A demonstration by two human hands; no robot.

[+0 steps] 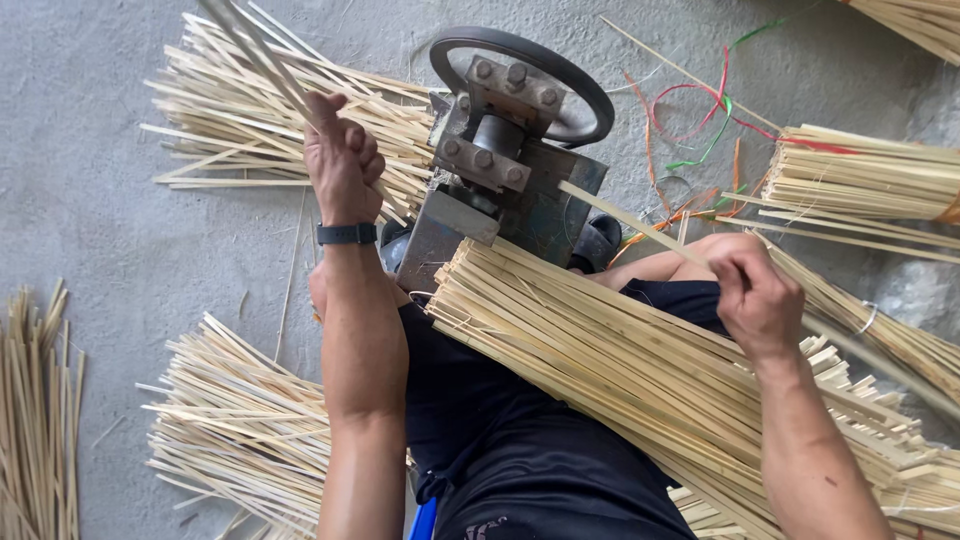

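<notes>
My left hand (342, 160) is raised and closed around thin bamboo strips (255, 50) that stick up toward the top left. My right hand (755, 290) pinches one long bamboo strip (630, 217) whose far end runs into the grey metal machine (500, 190) with a black handwheel (590, 95). A thick bundle of pale bamboo strips (620, 370) lies across my lap, under my right forearm. A black band sits on my left wrist.
Loose heaps of bamboo strips lie on the concrete floor at upper left (230, 130), lower left (240, 430) and far left (35, 420). Tied bundles (860, 175) sit at the right. Coloured strings (700, 120) trail behind the machine.
</notes>
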